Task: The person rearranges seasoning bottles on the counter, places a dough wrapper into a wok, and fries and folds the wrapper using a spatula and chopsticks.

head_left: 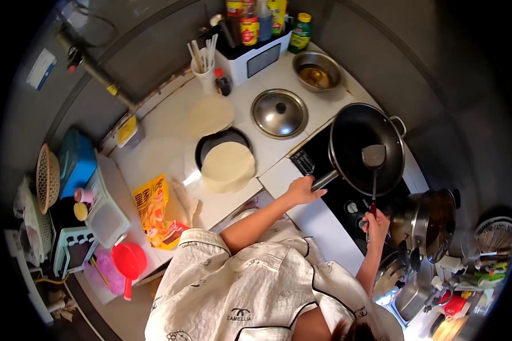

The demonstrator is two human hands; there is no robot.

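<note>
A dark wok (347, 128) with a long metal handle sits on the black stove. At the end of that handle, my left hand (305, 191) is closed around it. My right hand (376, 225) grips the dark red handle of a spatula (374, 156), whose flat metal blade rests inside the wok. No food shows in the wok. Left of the stove, a pale round flatbread (228, 166) lies partly over a black round pan (243, 138). Another pale round sheet (210, 115) is just behind it on the counter.
Behind stand a domed lid (279, 113), a steel bowl (317, 72) and a white box (256, 59) of bottles. A steel pot (432, 224) is close right of my right hand. An orange food packet (160, 210) and red ladle (129, 262) lie left.
</note>
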